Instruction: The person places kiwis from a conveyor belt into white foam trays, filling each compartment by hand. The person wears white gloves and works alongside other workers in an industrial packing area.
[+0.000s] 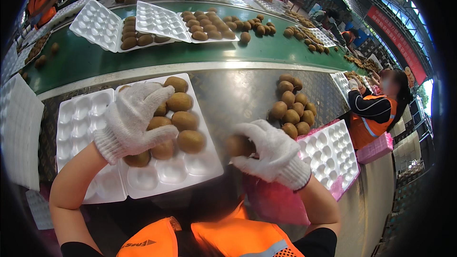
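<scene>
An open white foam tray [207, 168] with two hinged halves lies before me. Brown kiwifruit [191, 142] sit in the cups of its right half, while several cups along the near edge hold nothing. My left hand [132, 117], in a white knitted glove, lies palm down over the fruit with thumb and fingers apart, hiding part of the rows. Just right of the tray, my right hand [267, 151], gloved alike, grips a single kiwifruit [240, 145] between thumb and fingers. Beyond it, a pile of loose kiwifruit [292, 110] rests on the dark tabletop [228, 96].
A green conveyor belt [171, 55] crosses behind the table, carrying filled trays [210, 26] and loose kiwifruit [245, 37]. Stacked foam trays [19, 132] stand at left. At right are foam trays in pink wrap [330, 157] and a co-worker in an orange vest [375, 117].
</scene>
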Motion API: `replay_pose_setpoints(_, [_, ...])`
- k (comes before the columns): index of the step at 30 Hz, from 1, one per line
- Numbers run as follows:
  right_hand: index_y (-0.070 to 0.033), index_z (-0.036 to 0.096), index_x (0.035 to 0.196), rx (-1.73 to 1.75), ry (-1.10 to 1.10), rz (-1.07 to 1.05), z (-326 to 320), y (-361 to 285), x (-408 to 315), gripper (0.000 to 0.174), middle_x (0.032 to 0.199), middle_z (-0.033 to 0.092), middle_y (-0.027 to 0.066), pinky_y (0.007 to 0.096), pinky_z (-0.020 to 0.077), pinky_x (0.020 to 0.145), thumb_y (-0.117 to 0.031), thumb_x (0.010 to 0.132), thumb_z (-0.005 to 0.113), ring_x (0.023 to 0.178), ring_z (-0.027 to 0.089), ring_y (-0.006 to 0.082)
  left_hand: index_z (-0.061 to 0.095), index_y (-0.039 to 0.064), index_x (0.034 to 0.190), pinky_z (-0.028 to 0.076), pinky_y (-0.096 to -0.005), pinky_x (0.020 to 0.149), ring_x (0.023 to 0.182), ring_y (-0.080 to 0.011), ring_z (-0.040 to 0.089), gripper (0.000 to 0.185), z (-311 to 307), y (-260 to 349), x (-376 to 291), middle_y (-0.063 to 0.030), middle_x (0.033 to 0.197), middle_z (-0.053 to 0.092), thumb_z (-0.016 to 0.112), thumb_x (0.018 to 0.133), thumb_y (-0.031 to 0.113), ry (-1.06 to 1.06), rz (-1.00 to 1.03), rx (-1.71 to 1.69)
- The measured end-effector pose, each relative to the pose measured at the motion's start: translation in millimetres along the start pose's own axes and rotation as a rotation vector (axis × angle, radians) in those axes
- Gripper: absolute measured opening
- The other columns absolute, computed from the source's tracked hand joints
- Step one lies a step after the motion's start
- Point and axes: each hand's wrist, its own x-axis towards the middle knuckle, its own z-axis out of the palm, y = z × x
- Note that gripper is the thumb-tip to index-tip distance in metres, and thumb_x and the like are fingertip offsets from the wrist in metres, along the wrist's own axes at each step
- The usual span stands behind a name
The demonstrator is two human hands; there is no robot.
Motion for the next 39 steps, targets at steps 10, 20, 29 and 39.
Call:
replay_pose_setpoints(10, [-0.010, 0.065, 0.120, 0.368, -0.219, 0.002, 56, 7, 8, 0.041, 0.116, 0.069, 0.0176, 0.0484, 0.0582, 0.084, -0.037, 0.095, 0.084, 0.100, 0.072, 0.0404, 0.075, 0.001, 0.136, 0.043, -0.0807, 0.106, 0.126, -0.0552, 0.060, 0.065, 45, 71, -70, -0.0182, 0.146, 0.063, 0.080, 0.074, 0.022, -0.181, 0.172, 0.429])
replay_pose_setpoints(20, [-0.016, 0.068, 0.133, -0.287, -0.687, 0.256, -56, 99, -27, 0.036, 0.120, 0.073, 0.0150, 0.0490, 0.0596, 0.092, -0.027, 0.099, 0.070, 0.110, 0.073, 0.0388, 0.075, 0.004, 0.126, 0.042, -0.0795, 0.108, 0.125, -0.0537, 0.063, 0.055, 93, 38, -6, -0.0210, 0.144, 0.066, 0.081, 0.077, 0.029, -0.144, 0.193, 0.516])
replay_pose_setpoints(29, [-0.020, 0.071, 0.138, -0.485, -0.295, 0.174, -74, 280, 2, 0.054, 0.141, 0.070, 0.0108, 0.0469, 0.0547, 0.111, -0.013, 0.084, 0.077, 0.132, 0.065, 0.0371, 0.064, 0.004, 0.142, 0.041, -0.0651, 0.119, 0.137, -0.0467, 0.056, 0.081, 66, 56, 11, -0.0208, 0.143, 0.061, 0.087, 0.079, 0.051, -0.120, 0.019, 0.235])
replay_pose_setpoints(39, [-0.012, 0.069, 0.128, -0.090, -0.100, -0.236, -5, 88, 48, 0.063, 0.107, 0.077, 0.0152, 0.0471, 0.0603, 0.087, -0.053, 0.085, 0.089, 0.099, 0.075, 0.0384, 0.064, 0.000, 0.140, 0.045, -0.0603, 0.118, 0.132, -0.0471, 0.061, 0.082, 61, 55, -22, -0.0225, 0.137, 0.066, 0.090, 0.075, 0.042, -0.045, -0.188, 0.184])
